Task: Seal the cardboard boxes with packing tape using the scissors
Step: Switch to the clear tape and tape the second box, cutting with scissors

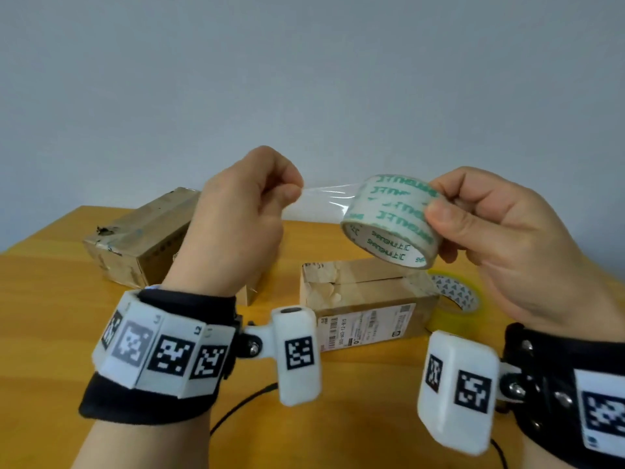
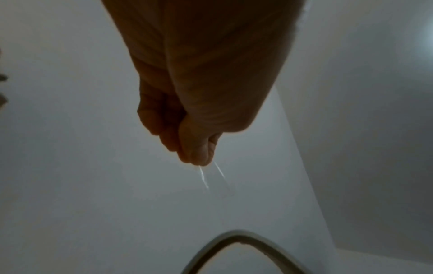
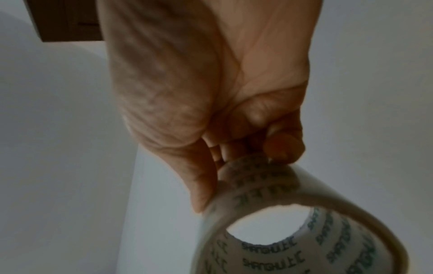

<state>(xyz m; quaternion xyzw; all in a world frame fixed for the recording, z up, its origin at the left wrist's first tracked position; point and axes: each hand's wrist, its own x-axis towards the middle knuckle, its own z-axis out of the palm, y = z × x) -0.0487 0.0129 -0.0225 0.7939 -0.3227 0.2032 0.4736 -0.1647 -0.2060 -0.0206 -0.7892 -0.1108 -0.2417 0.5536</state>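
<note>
right hand (image 1: 500,238) gripped clear tape roll (image 1: 392,221) by its rim, above the labelled cardboard box (image 1: 365,306) | left hand (image 1: 247,211) pinched the free tape strip (image 1: 321,204), taut | film looked light, limp, self-sticking: hold the end edge | scissors unseen

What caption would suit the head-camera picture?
Left hand pinches clear tape drawn from the roll that the right hand holds above a cardboard box.
</note>
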